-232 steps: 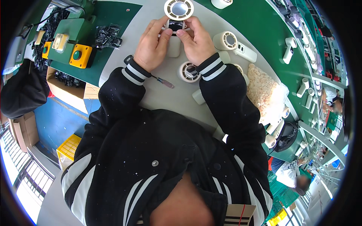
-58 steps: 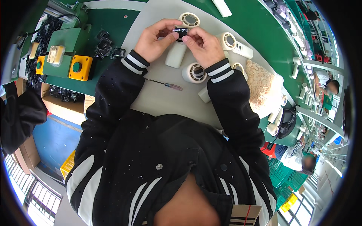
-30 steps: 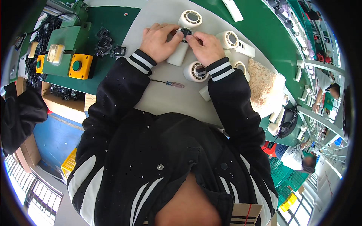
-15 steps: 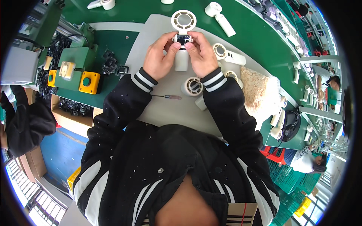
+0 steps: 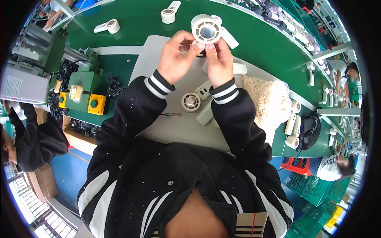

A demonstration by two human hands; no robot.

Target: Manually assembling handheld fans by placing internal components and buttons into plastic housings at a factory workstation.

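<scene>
Both my hands grip a white handheld fan [image 5: 197, 23] above the far part of the grey mat [image 5: 149, 53]. Its round, vented head is turned toward me; my fingers and thumbs hide much of the lower part. My left hand [image 5: 174, 59] pinches it from the left, thumb and fingertips just under the head. Opposite, my right hand [image 5: 220, 63] closes on it with the thumb up against the head's lower edge. Below them on the mat lie another white fan [image 5: 191, 102], more white fan pieces [image 5: 205, 114] and a small screwdriver [image 5: 173, 114].
A clear bag of beige bits [image 5: 262, 99] stands by my right forearm. Further white fans [image 5: 168, 15] lie along the green table [image 5: 135, 25]. At left is a green press with a yellow button box [image 5: 96, 104]. Other people sit at both sides.
The fan has moved up and slightly right, and its head is tilted toward me. Its handle, in sight before, is now mostly hidden. My hands went along with it.
</scene>
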